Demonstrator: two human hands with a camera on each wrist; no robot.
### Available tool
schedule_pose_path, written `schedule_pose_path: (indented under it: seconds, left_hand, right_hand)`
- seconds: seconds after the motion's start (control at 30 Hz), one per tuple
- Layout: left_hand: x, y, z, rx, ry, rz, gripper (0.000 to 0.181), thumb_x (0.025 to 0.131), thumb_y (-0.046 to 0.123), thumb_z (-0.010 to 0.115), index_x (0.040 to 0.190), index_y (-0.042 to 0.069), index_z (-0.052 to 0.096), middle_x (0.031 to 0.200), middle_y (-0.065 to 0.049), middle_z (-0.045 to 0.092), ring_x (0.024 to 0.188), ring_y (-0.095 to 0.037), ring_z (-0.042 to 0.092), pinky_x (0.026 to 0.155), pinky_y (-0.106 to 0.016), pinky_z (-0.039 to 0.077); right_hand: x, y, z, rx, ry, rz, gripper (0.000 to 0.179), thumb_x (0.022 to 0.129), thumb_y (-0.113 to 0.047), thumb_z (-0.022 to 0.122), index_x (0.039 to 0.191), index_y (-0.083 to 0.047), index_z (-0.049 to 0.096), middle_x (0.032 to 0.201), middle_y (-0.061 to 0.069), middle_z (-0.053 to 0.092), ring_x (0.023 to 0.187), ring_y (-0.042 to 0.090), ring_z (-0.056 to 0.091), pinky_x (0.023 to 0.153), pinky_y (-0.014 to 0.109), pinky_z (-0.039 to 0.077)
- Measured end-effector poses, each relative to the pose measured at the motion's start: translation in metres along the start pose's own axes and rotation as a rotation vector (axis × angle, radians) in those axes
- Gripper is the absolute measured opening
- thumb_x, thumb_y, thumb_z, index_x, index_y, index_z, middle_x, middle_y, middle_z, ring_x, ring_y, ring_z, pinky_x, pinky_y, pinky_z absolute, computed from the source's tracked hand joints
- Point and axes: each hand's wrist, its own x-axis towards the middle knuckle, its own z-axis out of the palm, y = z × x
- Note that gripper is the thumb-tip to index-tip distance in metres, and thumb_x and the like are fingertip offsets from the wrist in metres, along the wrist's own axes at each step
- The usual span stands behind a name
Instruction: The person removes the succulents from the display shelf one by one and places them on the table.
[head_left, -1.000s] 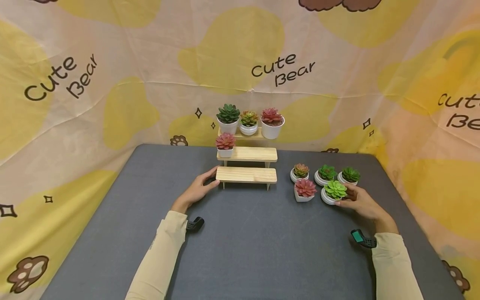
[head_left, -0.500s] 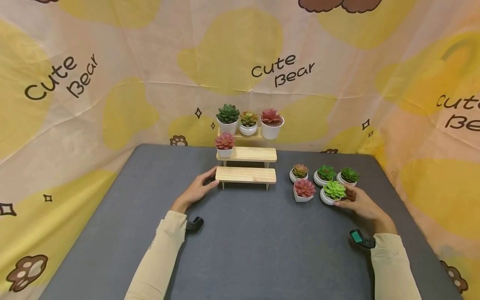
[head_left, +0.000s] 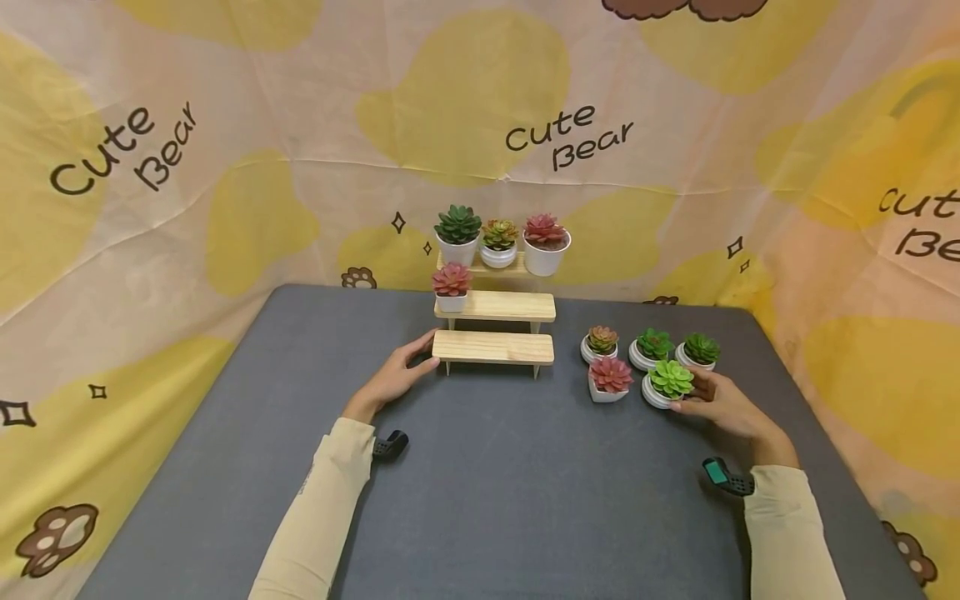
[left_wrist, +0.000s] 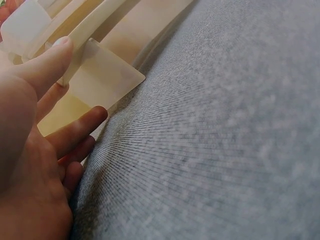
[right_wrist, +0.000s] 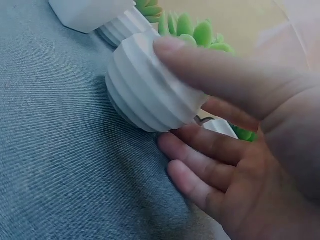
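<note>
At the left end of the three-step wooden display stand [head_left: 492,347], my left hand [head_left: 394,376] holds the lowest step, thumb on its front edge [left_wrist: 58,55] and index finger behind. My right hand [head_left: 729,408] grips a bright green potted succulent [head_left: 671,380] from the right. In the right wrist view, the thumb lies on its white ribbed pot [right_wrist: 150,85], with fingers round the far side. That pot stands on the table among a pink succulent [head_left: 611,377], an orange-green one [head_left: 602,341] and two dark green ones, left [head_left: 652,344] and right [head_left: 701,350].
On the stand's top step are a dark green succulent [head_left: 458,227], a yellow-red one [head_left: 498,237] and a red one [head_left: 544,237]. A pink succulent [head_left: 452,282] sits at the left of the middle step. A printed cloth [head_left: 315,142] hangs behind the grey table [head_left: 510,483].
Both hands and all the pots keep their places. Only the head view shifts very slightly.
</note>
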Motion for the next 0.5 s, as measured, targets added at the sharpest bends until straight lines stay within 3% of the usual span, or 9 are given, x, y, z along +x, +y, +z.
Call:
schedule_pose_path:
  seconds: [0.07, 0.17, 0.27, 0.33, 0.5]
  left_hand:
    - [0.001, 0.0, -0.001, -0.001, -0.004, 0.002, 0.064, 0.104, 0.014, 0.058, 0.159, 0.0, 0.028, 0.154, -0.028, 0.045, 0.149, -0.043, 0.033, 0.123, -0.061, 0.021]
    - [0.003, -0.002, -0.001, -0.003, -0.007, 0.001, 0.064, 0.104, 0.015, 0.058, 0.159, 0.001, 0.029, 0.154, -0.028, 0.045, 0.15, -0.042, 0.032, 0.123, -0.06, 0.021]
    - [0.008, -0.014, -0.001, -0.001, 0.003, -0.002, 0.064, 0.104, 0.015, 0.057, 0.159, 0.001, 0.028, 0.155, -0.028, 0.043, 0.15, -0.043, 0.031, 0.123, -0.061, 0.02]
    - [0.012, -0.023, 0.0, 0.0, 0.011, 0.0, 0.064, 0.104, 0.015, 0.057, 0.159, 0.002, 0.027, 0.156, -0.027, 0.042, 0.15, -0.043, 0.031, 0.123, -0.061, 0.019]
    - [0.016, -0.037, 0.001, -0.011, 0.018, 0.006, 0.064, 0.104, 0.016, 0.057, 0.16, 0.007, 0.028, 0.157, -0.023, 0.042, 0.151, -0.04, 0.032, 0.124, -0.06, 0.02]
  right_hand:
    - [-0.001, -0.002, -0.001, -0.009, 0.008, -0.001, 0.078, 0.096, -0.015, 0.069, 0.152, 0.016, 0.026, 0.147, 0.042, 0.041, 0.127, 0.052, 0.055, 0.088, 0.02, 0.051]
    - [-0.003, -0.005, -0.003, -0.001, 0.05, -0.025, 0.07, 0.095, -0.014, 0.07, 0.151, 0.01, 0.034, 0.143, 0.037, 0.049, 0.117, 0.021, 0.064, 0.084, 0.014, 0.049]
    - [-0.007, -0.01, -0.005, 0.022, 0.097, -0.059, 0.064, 0.095, -0.013, 0.07, 0.148, 0.006, 0.041, 0.138, 0.024, 0.056, 0.105, -0.007, 0.056, 0.081, 0.012, 0.049]
    - [-0.009, -0.013, -0.006, 0.049, 0.12, -0.08, 0.061, 0.095, -0.013, 0.07, 0.147, 0.006, 0.042, 0.134, 0.01, 0.057, 0.102, -0.013, 0.053, 0.081, 0.012, 0.049]
    - [-0.014, -0.023, -0.009, 0.096, 0.179, -0.137, 0.057, 0.097, -0.009, 0.067, 0.145, 0.008, 0.042, 0.125, -0.016, 0.057, 0.104, -0.013, 0.057, 0.081, 0.01, 0.051]
